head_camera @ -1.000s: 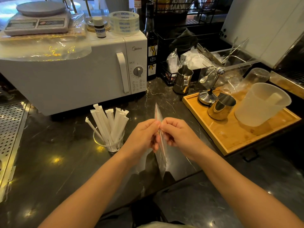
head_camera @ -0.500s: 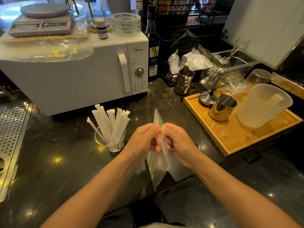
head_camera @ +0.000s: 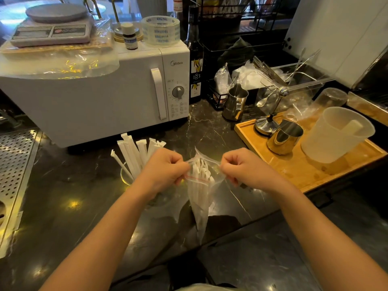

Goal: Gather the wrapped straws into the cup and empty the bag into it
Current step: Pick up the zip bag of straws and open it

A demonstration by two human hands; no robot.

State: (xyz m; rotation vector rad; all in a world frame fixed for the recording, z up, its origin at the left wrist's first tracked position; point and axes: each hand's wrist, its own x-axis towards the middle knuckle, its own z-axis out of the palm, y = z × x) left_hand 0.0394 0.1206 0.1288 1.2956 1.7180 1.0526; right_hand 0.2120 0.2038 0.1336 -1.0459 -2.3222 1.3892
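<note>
— What did the place look like?

— A dark, glossy marble counter (head_camera: 63, 198) with pale veins, lamps glinting off it. A white microwave (head_camera: 94, 97) stood at the back left, a kitchen scale (head_camera: 51, 28) and a roll of clear tape (head_camera: 160, 30) on top of it. To the right lay a wooden tray (head_camera: 310, 173) holding a steel pitcher (head_camera: 283, 139) and a frosted plastic jug (head_camera: 336, 135). A perforated metal drain grate (head_camera: 14, 162) ran along the left edge.

— And the hands?

— Both were clenched on the mouth of a clear zip bag (head_camera: 199, 196), the left hand (head_camera: 165, 171) pinching one lip and the right hand (head_camera: 245, 169) the other, so the mouth stood parted. The bag hung down between them over the counter's near edge, with wrapped straws (head_camera: 200, 171) upright inside.

— Where was the cup?

— The glass cup (head_camera: 126, 177) sat just left of the left hand, holding a sheaf of paper-wrapped straws (head_camera: 134, 152) that fanned upward.

— Any room to move?

— Bare counter lay open to the left of the cup and between the hands and the tray. The counter's near edge ran just under the forearms.

— Anything unclear?

— The left hand covered much of the cup, so only part of its rim showed. The bag's lower end was hard to make out against the reflections.
</note>
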